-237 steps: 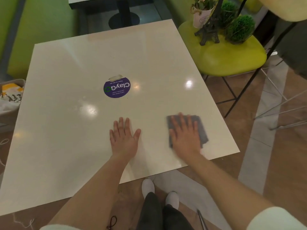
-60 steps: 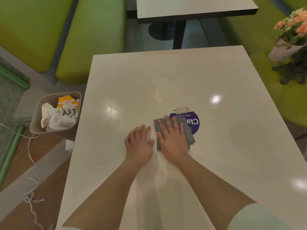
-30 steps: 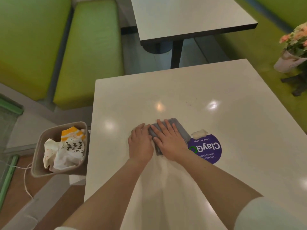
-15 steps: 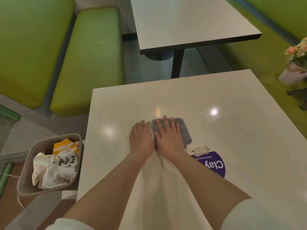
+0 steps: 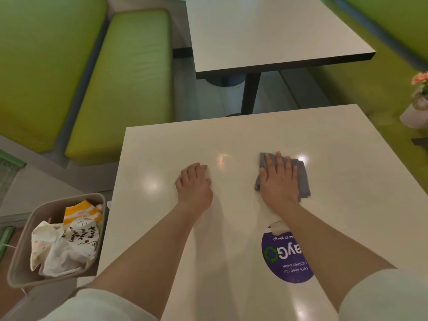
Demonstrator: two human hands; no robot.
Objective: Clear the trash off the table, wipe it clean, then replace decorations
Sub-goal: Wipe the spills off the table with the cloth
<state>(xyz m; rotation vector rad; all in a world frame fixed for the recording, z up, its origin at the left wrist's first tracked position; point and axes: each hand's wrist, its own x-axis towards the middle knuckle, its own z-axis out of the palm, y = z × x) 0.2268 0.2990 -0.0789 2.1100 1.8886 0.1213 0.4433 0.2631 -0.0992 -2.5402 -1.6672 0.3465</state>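
A folded grey cloth (image 5: 303, 179) lies flat on the white table (image 5: 347, 181), past its middle. My right hand (image 5: 279, 181) presses on the cloth with straight fingers. My left hand (image 5: 194, 185) rests palm down on the bare tabletop to the left, about a hand's width from the cloth, and holds nothing. A round purple sticker (image 5: 284, 258) shows on the table under my right forearm. A white pot of pink flowers (image 5: 416, 110) stands on the green seat at the far right edge of the view.
A beige bin (image 5: 20, 256) holding crumpled paper wrappers (image 5: 67, 246) stands on the floor by the table's left edge. A green bench (image 5: 129, 77) runs along the left. Beyond the far edge, a second white table (image 5: 266, 31) stands on a black post.
My right hand has slid the cloth to the right, away from my left hand. The two hands were side by side half a second ago. My view has shifted forward.
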